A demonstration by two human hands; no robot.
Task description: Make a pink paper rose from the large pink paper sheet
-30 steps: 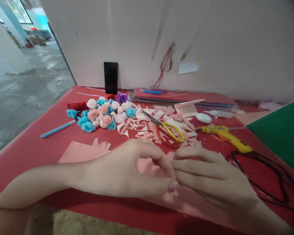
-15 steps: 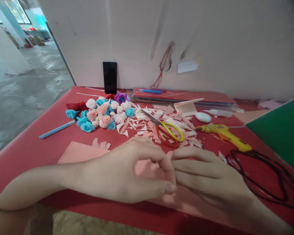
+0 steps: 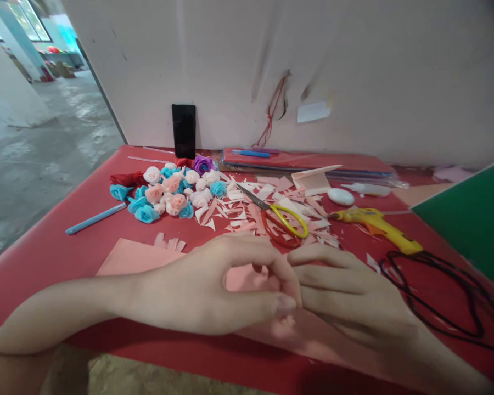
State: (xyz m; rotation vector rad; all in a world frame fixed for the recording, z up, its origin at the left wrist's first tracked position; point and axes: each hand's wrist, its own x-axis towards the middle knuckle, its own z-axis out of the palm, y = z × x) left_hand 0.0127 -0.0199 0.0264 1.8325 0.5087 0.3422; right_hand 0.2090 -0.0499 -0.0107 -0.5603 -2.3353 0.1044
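My left hand (image 3: 230, 285) is closed in a pinch, thumb against curled fingers. A small crumpled pale pink piece of paper (image 3: 288, 321) shows just under its thumb tip. My right hand (image 3: 349, 296) meets it fingertip to fingertip, fingers bent and pressed together; its tips and thumb are hidden, so what it grips cannot be seen. Beneath both hands lies a sheet of pink paper (image 3: 138, 257) on the red table (image 3: 37, 274). Beyond them, scissors (image 3: 282, 216) with yellow and red handles rest on a heap of pink and white paper scraps (image 3: 251, 211).
Paper roses (image 3: 175, 192) in several colours are heaped left of the scraps, near a blue pen (image 3: 95, 218). A phone (image 3: 184, 131) leans on the wall. To the right are a yellow glue gun (image 3: 381, 227) with a black cord (image 3: 448, 280), a white oval object (image 3: 340, 196) and a green board (image 3: 473, 219).
My left thumb and fingertips have shifted slightly right, and more of the small pink paper shows below the thumb. My right hand stays almost in place.
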